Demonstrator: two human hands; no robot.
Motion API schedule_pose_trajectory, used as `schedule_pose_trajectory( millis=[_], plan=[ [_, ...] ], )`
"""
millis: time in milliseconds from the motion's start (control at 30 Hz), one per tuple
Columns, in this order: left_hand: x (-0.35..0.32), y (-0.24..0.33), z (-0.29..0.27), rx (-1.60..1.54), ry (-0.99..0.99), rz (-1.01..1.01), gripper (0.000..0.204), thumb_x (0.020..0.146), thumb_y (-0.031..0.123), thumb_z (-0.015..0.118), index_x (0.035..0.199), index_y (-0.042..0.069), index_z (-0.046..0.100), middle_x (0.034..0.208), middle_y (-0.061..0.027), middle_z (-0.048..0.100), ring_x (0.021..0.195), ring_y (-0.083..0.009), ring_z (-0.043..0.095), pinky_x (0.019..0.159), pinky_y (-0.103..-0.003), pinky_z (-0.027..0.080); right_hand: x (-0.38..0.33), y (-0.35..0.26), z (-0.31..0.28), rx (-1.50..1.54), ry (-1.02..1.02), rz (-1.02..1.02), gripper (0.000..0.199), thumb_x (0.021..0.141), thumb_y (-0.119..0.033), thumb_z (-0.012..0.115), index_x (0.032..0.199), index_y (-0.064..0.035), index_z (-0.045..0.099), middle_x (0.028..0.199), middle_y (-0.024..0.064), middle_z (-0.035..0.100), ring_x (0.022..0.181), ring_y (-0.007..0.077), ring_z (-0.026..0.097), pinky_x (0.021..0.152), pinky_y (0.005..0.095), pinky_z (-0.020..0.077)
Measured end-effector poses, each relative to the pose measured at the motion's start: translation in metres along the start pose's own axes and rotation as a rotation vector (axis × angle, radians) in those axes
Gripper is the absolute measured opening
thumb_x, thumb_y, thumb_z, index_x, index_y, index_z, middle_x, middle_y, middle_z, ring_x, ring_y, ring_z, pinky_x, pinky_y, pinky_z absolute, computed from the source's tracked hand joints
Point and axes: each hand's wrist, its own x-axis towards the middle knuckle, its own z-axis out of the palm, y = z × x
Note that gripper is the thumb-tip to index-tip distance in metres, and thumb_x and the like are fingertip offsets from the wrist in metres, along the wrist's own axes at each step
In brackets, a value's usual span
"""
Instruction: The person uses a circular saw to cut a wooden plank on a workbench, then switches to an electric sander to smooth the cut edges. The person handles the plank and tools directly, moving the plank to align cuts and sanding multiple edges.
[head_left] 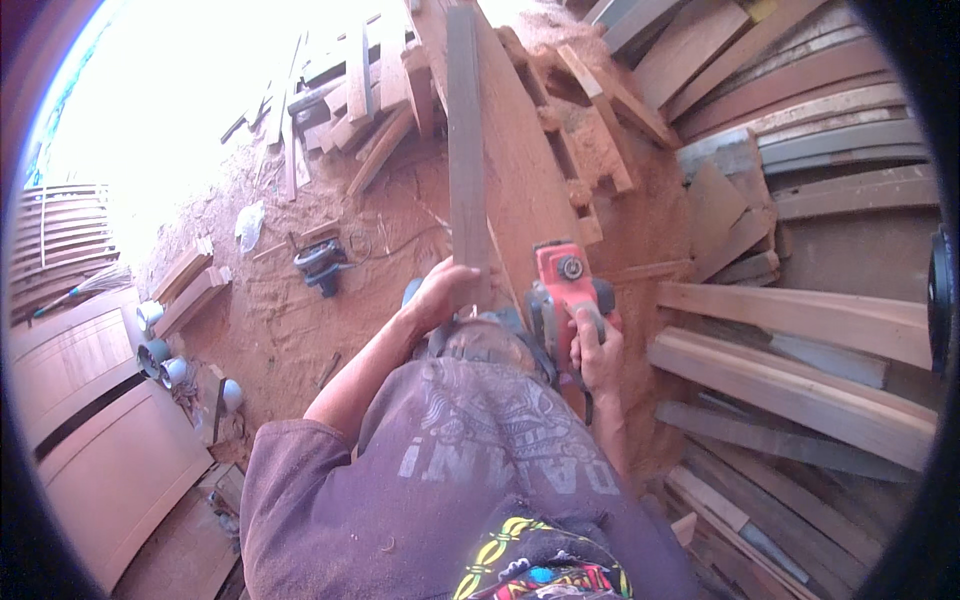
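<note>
My right hand [598, 352] is closed around the handle of a red electric planer [567, 285], which rests near the close end of a wide wooden board. My left hand [442, 294] grips a long, narrow greyish wooden plank [466, 140] near its close end, with the fingers over its face. That plank runs away from me along the left side of the wide reddish-brown board [530, 160]. The planer sits to the right of the plank, and its underside is hidden.
On the sawdust-covered ground [390, 210] at left lies a blue power tool [319, 262] with a cord. Stacked timber [790, 380] fills the right side. Wood offcuts [370, 90] lie ahead, and door panels [120, 480] stand at the left near white-rimmed round pieces [153, 356].
</note>
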Motion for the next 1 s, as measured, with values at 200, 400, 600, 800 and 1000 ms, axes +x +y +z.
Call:
schedule_pose_trajectory(
  millis=[200,400,600,800,1000],
  plan=[
    [-0.013,0.019,0.025,-0.394,-0.097,-0.084,0.064,0.108,0.045,0.045,0.148,-0.004,0.053,0.147,-0.0259,0.061,0.129,-0.037,0.064,0.11,-0.053,0.05,-0.001,0.001,0.0,0.023,0.0,-0.013,0.047,0.107,-0.046,0.065,0.097,-0.0007,0.071,0.06,-0.0034,0.054,0.048,0.0058,0.048,0.045,0.025,0.036],
    [-0.018,0.025,0.033,-0.234,-0.032,-0.064,0.063,0.112,0.048,0.045,0.15,-0.002,0.052,0.143,-0.021,0.062,0.126,-0.0327,0.064,0.109,-0.049,0.05,-0.002,-0.002,0.001,0.016,-0.015,-0.033,0.048,0.108,-0.046,0.064,0.097,-0.0003,0.072,0.06,-0.003,0.054,0.048,0.006,0.048,0.045,0.0256,0.0365],
    [-0.01,0.009,0.022,0.62,0.3,0.14,0.063,0.112,0.039,0.06,0.161,0.003,0.044,0.127,-0.0103,0.066,0.114,-0.0187,0.064,0.096,-0.034,0.054,-0.002,-0.001,-0.002,0.004,-0.025,0.02,0.049,0.106,-0.049,0.066,0.098,-0.0004,0.072,0.062,-0.0022,0.056,0.049,0.0064,0.049,0.046,0.0255,0.0372],
    [-0.002,-0.009,0.008,0.564,0.192,0.158,0.067,0.112,0.042,0.06,0.162,0.002,0.041,0.141,-0.0136,0.061,0.127,-0.021,0.06,0.105,-0.037,0.052,0.0,0.002,-0.003,-0.047,0.004,-0.011,0.047,0.106,-0.048,0.066,0.092,-0.0033,0.071,0.061,-0.0025,0.057,0.053,0.007,0.053,0.049,0.0288,0.0404],
    [0.012,-0.026,0.012,0.623,0.189,0.089,0.056,0.115,0.042,0.053,0.159,0.009,0.044,0.139,-0.007,0.06,0.126,-0.0173,0.059,0.098,-0.038,0.057,0.0,-0.004,-0.003,-0.031,-0.031,0.011,0.045,0.107,-0.047,0.065,0.092,-0.0051,0.072,0.061,-0.0033,0.057,0.053,0.0066,0.053,0.05,0.0287,0.0415]
  ],
)
